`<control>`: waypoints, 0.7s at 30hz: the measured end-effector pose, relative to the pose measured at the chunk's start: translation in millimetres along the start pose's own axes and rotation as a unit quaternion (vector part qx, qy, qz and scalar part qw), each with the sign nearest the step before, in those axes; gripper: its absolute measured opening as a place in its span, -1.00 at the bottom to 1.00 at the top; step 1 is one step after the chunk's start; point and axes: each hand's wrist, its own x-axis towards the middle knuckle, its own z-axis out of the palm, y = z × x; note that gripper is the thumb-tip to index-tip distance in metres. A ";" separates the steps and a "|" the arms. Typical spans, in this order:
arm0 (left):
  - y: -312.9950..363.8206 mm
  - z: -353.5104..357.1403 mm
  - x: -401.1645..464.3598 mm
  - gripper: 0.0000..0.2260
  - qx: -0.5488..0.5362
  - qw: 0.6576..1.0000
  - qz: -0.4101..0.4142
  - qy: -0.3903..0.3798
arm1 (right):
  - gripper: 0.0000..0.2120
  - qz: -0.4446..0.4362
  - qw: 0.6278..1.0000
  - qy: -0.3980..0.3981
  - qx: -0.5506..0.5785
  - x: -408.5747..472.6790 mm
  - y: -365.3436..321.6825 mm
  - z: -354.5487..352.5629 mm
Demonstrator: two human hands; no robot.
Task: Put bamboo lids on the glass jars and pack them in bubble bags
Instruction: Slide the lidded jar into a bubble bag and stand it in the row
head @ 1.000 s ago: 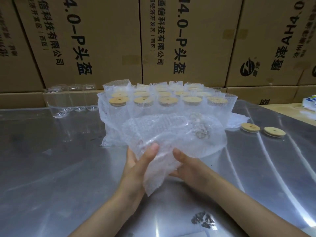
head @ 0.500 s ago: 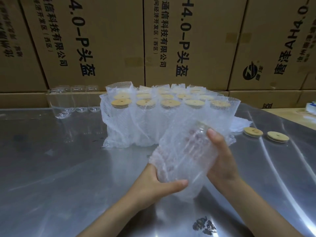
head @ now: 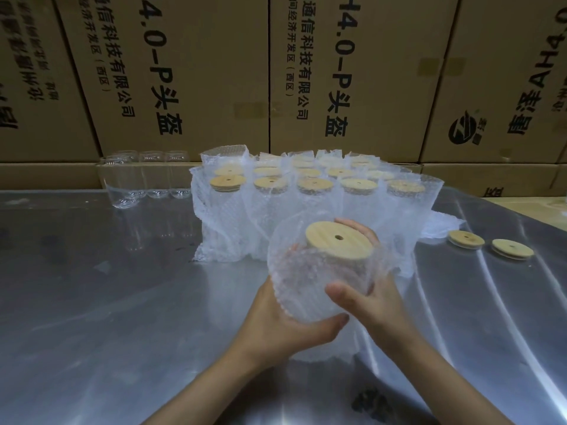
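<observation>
Both hands wrap a lidded glass jar that sits inside a clear bubble bag, held tilted above the metal table. Left hand cups the bag's lower side from beneath, its thumb curled across the dimpled plastic. Right hand clasps the other side, thumb pressed on the near face and fingertips showing beyond the lid's far edge. On the jar is a round bamboo lid, flat, pale and fine-grained, with a small hole near its middle. The bag's film is translucent and covered in tiny blisters, its mouth standing loosely open around the lid.

Under the hands the tabletop is brushed steel, dull grey with long bright streaks of glare.

Off to the right, two loose bamboo lids lie flat on the steel, side by side and just apart. Behind the held jar stands a cluster of packed jars in crinkled bubble bags, set in rows, each capped with the same wooden disc. Left of that cluster, several bare glass jars stand without lids, smooth and transparent with rounded bases. Farthest back rises a wall of brown cardboard boxes printed with dark lettering.
</observation>
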 end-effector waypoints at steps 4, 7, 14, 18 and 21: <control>-8.9 -5.1 3.1 -0.44 -0.006 0.996 -0.012 0.086 | 0.07 0.078 0.996 -0.027 -0.039 -1.8 9.0 -2.7; -21.0 -17.1 9.5 -0.37 -0.038 0.980 -0.028 0.191 | -0.15 0.105 0.990 -0.043 -0.083 -3.0 18.4 -2.8; -53.6 -39.1 24.4 -0.18 0.013 0.947 -0.056 0.317 | -0.43 0.134 0.980 -0.039 -0.145 -0.7 33.6 -2.0; -68.3 -49.4 39.1 -0.23 0.057 0.929 -0.061 0.361 | -0.51 0.146 0.975 -0.020 -0.167 0.9 44.5 -5.6; -75.5 -51.9 49.2 -0.24 0.076 0.922 -0.066 0.374 | -0.53 0.156 0.973 -0.005 -0.170 4.1 48.9 -8.0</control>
